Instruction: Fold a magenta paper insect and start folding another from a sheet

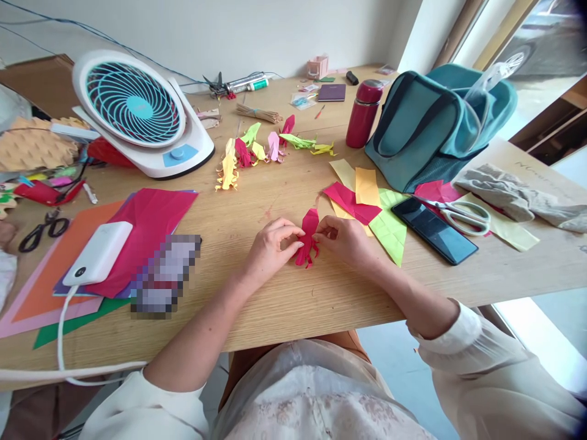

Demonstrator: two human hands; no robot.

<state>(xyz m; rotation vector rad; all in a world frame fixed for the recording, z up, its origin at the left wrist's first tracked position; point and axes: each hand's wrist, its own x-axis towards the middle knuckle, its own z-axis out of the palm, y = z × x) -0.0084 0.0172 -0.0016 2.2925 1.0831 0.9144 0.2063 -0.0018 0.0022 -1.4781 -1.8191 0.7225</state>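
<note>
A dark pink paper octopus (308, 235), with a pointed head and curled strips at its lower end, is between my hands near the table's front edge. My left hand (275, 247) pinches its left side with thumb and forefinger. From the right, my right hand (342, 241) pinches the other side, its fingertips partly hidden. Several similar folded paper figures (274, 148) in yellow, pink, green and lilac lie farther back. Beyond my right hand are loose paper pieces: dark pink (353, 203), orange (367, 187) and lime green (389, 226).
A white fan (137, 107) stands at the back left. Paper sheets (156, 211) lie at left under a white power bank (98, 253), beside a pixelated phone (166, 278). A red flask (364, 113), teal bag (426, 128), black phone (435, 229) and scissors (468, 217) are at right.
</note>
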